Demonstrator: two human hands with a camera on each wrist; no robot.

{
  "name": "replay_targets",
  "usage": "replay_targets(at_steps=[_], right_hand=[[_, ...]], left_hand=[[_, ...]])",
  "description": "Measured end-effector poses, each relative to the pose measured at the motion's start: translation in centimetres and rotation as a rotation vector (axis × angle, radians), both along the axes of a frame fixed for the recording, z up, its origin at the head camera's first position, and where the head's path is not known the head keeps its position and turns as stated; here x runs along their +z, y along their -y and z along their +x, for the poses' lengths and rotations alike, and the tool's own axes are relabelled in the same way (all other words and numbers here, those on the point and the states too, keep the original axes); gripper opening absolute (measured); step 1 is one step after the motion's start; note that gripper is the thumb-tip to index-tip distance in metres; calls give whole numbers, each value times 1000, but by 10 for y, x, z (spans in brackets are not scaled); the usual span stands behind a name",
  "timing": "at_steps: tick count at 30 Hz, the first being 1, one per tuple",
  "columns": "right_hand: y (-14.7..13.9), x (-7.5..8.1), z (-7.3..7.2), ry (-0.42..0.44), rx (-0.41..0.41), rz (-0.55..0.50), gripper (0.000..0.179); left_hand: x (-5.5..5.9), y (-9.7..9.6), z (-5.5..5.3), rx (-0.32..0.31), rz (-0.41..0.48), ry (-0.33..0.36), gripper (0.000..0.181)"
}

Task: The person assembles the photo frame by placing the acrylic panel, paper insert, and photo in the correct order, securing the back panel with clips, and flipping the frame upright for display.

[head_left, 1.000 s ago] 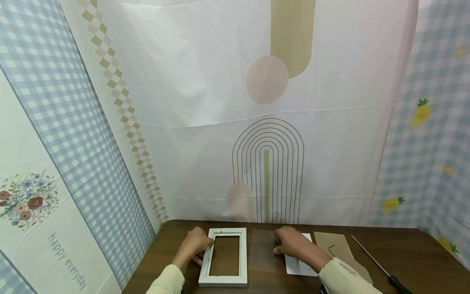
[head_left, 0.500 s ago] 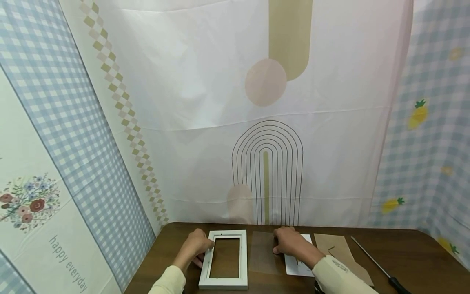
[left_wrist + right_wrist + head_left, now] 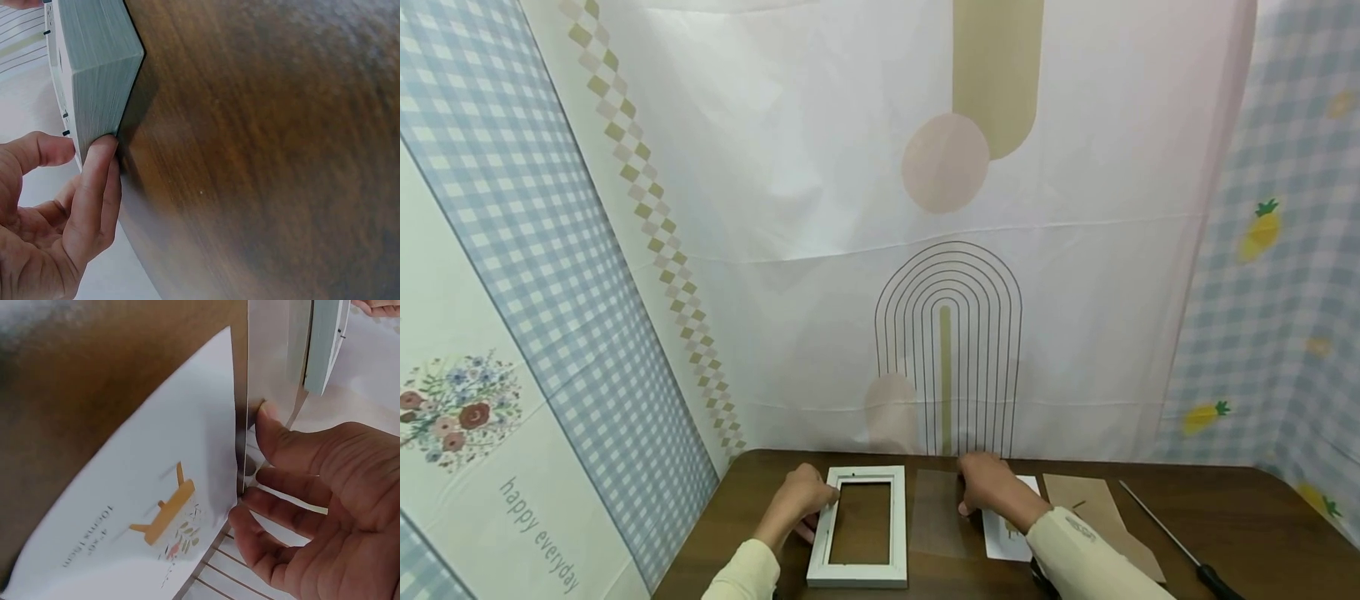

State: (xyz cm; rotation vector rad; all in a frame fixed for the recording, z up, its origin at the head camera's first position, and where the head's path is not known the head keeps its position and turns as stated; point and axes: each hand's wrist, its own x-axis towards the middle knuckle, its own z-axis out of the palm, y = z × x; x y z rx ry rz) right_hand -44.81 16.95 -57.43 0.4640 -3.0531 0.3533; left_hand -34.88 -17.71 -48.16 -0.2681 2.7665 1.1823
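Observation:
A white picture frame (image 3: pixel 861 573) lies on the brown table, its opening showing bare wood. My left hand (image 3: pixel 801 500) grips the frame's left side, thumb on the top face and fingers (image 3: pixel 100 162) against the thick outer side. Right of the frame lies a clear plastic sheet (image 3: pixel 936 517). My right hand (image 3: pixel 996 487) is at the sheet's far right corner, thumb (image 3: pixel 269 425) at its edge and curled fingers by the corner. Beneath my right wrist lies a white paper insert (image 3: pixel 187 444) with a printed stool and flowers and size lettering.
A brown backing board (image 3: pixel 1086 508) lies right of the paper insert, partly under my right sleeve. Farther right is a screwdriver (image 3: pixel 1172 537) with a black handle. A patterned cloth (image 3: pixel 820 333) hangs right behind the table's back edge.
My right hand has shifted slightly away from me along the clear sheet's edge, uncovering more of the paper insert. The left hand and frame stay in place.

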Motion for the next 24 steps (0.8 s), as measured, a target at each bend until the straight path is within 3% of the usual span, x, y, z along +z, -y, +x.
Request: replay_targets(at_steps=[6,15,24], right_hand=[[0,1,-10,5,28,24,73],[5,11,-12,45,48,30,62],[14,21,-14,134,-7,120,70]], left_hand=[[-1,-1,0,-4,-11,-24,34],[1,3,1,0,-7,3,27],[-2,3,-4,-7,-24,24,21]])
